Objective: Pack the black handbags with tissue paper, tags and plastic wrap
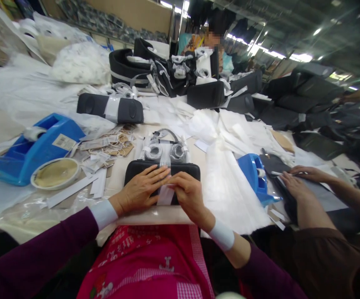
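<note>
A black padded case (142,168) lies flat at the near table edge, with a white paper band (165,194) wrapped across its middle. My left hand (141,189) rests flat on the case's left half, fingers stretched toward the band. My right hand (188,194) is curled, its fingertips pressing the band against the case. Just beyond the case lies a clear bag of coiled grey cables (164,150).
A blue tape dispenser (33,145) and a round shallow dish (55,173) stand at left among loose paper tags. A banded black case (109,109) lies farther back. Another blue dispenser (256,174) and white wrapping paper (226,182) sit at right, by a co-worker's hands (295,178).
</note>
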Tool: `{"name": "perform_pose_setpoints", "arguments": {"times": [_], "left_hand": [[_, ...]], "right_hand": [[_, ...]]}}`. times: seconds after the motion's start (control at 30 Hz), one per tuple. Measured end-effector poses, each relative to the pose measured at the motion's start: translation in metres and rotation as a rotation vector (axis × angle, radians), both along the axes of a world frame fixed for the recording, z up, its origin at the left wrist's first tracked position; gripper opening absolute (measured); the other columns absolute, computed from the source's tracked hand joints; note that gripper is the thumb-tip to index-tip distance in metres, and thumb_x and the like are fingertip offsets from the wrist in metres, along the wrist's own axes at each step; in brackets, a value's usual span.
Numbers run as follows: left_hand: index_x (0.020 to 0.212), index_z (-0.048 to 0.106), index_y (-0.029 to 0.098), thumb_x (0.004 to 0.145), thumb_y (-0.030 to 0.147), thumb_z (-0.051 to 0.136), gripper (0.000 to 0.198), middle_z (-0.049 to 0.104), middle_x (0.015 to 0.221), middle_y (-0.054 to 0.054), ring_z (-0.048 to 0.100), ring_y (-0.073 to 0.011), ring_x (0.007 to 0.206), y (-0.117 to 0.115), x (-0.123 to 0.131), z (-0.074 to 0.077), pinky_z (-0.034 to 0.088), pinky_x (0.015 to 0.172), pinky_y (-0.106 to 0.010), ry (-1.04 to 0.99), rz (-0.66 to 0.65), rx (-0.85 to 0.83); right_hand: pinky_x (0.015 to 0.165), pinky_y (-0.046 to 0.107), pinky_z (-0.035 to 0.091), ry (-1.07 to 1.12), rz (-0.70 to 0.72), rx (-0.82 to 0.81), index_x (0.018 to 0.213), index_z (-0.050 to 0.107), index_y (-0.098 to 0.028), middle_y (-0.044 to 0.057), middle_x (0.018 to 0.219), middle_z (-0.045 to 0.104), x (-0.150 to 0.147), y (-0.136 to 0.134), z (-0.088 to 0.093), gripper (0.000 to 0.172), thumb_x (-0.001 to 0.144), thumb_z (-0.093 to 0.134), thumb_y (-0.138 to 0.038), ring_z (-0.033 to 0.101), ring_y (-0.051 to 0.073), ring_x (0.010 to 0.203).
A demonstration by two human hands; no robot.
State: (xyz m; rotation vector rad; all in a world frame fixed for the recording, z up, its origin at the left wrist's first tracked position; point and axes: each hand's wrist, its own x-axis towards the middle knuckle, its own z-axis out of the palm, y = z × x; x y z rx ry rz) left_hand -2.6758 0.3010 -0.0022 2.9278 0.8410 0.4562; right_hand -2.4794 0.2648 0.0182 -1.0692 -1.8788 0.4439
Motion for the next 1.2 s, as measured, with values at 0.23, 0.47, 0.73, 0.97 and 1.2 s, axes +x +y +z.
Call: {"name": "perform_pose_setpoints", "arguments": {"times": [0.23, 0.47, 0.73, 0.97, 1.2], "left_hand": [[0.116, 0.058, 0.013, 0.086, 0.010, 0.046, 0.032, 0.060, 0.124, -0.012, 0.050, -0.0222, 0.125, -0.002, -0.009, -0.005, 0.037, 0.113, -0.042, -0.163, -0.026, -0.041], [0.105, 0.054, 0.013, 0.089, 0.009, 0.046, 0.018, 0.059, 0.115, -0.012, 0.051, -0.0225, 0.118, -0.001, -0.010, -0.010, 0.041, 0.109, -0.041, -0.157, 0.021, -0.079], [0.100, 0.058, 0.013, 0.089, 0.005, 0.048, 0.017, 0.061, 0.107, -0.010, 0.053, -0.0203, 0.107, -0.001, -0.012, -0.014, 0.045, 0.100, -0.037, -0.212, -0.052, -0.067], [0.126, 0.052, 0.011, 0.091, 0.005, 0.047, 0.036, 0.063, 0.113, -0.010, 0.055, -0.0188, 0.103, -0.001, -0.013, -0.019, 0.043, 0.096, -0.039, -0.190, -0.089, 0.027], [0.124, 0.056, 0.009, 0.091, 0.008, 0.048, 0.034, 0.062, 0.096, -0.010, 0.054, -0.0221, 0.097, -0.002, -0.008, -0.017, 0.047, 0.088, -0.038, -0.082, -0.069, 0.113]], "right_hand": [[0.077, 0.026, 0.048, -0.069, -0.022, -0.088, 0.071, 0.067, -0.020, 0.001, 0.087, 0.067, -0.005, 0.054, -0.018, 0.020, 0.082, 0.058, -0.006, 0.060, 0.015, 0.083], [0.077, 0.026, 0.045, -0.177, -0.070, -0.087, 0.071, 0.066, -0.020, 0.000, 0.089, 0.064, -0.009, 0.057, -0.024, 0.019, 0.082, 0.059, -0.007, 0.057, 0.015, 0.087], [0.074, 0.025, 0.042, -0.258, -0.156, -0.055, 0.069, 0.064, -0.021, -0.002, 0.090, 0.060, -0.012, 0.062, -0.026, 0.016, 0.081, 0.064, -0.010, 0.052, 0.015, 0.091], [0.071, 0.026, 0.041, -0.357, -0.202, -0.074, 0.072, 0.059, -0.020, -0.001, 0.092, 0.061, -0.013, 0.064, -0.026, 0.014, 0.084, 0.063, -0.014, 0.051, 0.015, 0.092], [0.059, 0.027, 0.034, -0.451, -0.234, -0.091, 0.075, 0.058, -0.021, -0.002, 0.093, 0.059, -0.015, 0.066, -0.020, 0.012, 0.083, 0.067, -0.022, 0.054, 0.014, 0.090]]}}
